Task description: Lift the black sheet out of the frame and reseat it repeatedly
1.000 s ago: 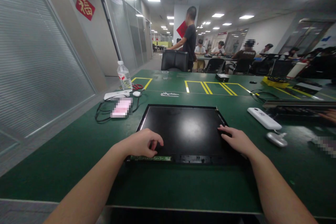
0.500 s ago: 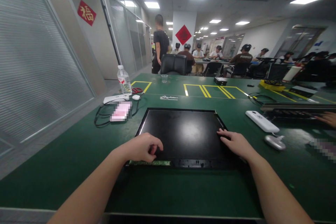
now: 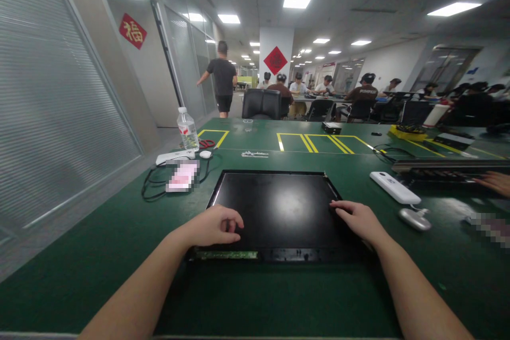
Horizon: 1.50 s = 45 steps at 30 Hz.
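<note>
A black flat display panel [image 3: 274, 207] lies face up on the green table, its long side toward me. A strip of green circuit board [image 3: 227, 255] shows along the near left edge of its frame. My left hand [image 3: 215, 224] is over the panel's left side, fingers loosely curled with a gap to the thumb, holding nothing I can see. At the right edge, my right hand [image 3: 356, 219] rests with fingers stretched out, the tips at the frame. Whether the left fingertips touch the screen I cannot tell.
Left of the panel are a water bottle [image 3: 188, 130], red-handled scissors [image 3: 206, 143] and a cabled white power bank [image 3: 175, 157]. Another white power bank [image 3: 394, 187] and a silver mouse-like device [image 3: 414, 219] lie right. Another person's hand [image 3: 494, 183] is at the far right.
My left thumb has shifted slightly, and its fingers are a little less curled. The right hand stays at the panel's edge. In the background, a person has walked farther off to the left.
</note>
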Available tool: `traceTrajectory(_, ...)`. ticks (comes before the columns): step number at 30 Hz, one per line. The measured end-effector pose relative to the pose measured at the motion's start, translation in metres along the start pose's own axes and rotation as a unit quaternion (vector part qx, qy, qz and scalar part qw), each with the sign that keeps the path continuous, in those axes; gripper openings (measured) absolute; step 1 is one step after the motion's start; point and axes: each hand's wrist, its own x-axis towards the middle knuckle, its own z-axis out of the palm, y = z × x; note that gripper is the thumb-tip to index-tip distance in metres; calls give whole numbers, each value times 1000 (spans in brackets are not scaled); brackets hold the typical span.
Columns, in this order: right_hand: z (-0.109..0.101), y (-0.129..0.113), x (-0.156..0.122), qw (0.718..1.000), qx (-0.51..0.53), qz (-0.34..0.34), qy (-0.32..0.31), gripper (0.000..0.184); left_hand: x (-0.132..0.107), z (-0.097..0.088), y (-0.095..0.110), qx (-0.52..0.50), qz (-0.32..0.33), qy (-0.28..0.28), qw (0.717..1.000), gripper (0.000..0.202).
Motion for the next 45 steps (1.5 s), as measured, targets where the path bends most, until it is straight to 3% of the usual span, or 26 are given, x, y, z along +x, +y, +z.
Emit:
traceTrajectory(4, -5, 2, 2, 997, 19, 44, 62, 30, 2, -8, -9, 15, -41, 108, 993, 30)
traceTrajectory(7, -7, 7, 5, 991, 43, 86, 93, 30, 2, -16, -20, 76, -100, 197, 972, 30)
traceTrajectory(11, -7, 13, 8, 986, 47, 127, 95, 30, 1, -23, -33, 107, -203, 254, 940, 29)
traceTrajectory(21, 0, 22, 12, 990, -9, 124, 68, 33, 3, -21, -58, 179, -303, 225, 909, 43)
traceTrajectory(28, 2, 23, 12, 990, -26, 127, 61, 33, 3, -23, -59, 229, -281, 150, 920, 36)
traceTrajectory(32, 4, 22, 10, 991, -35, 114, 59, 29, 5, -23, -57, 249, -261, 134, 923, 37)
traceTrajectory(45, 7, 23, 12, 993, -54, 95, 50, 31, 12, -21, -57, 216, -275, 233, 907, 30)
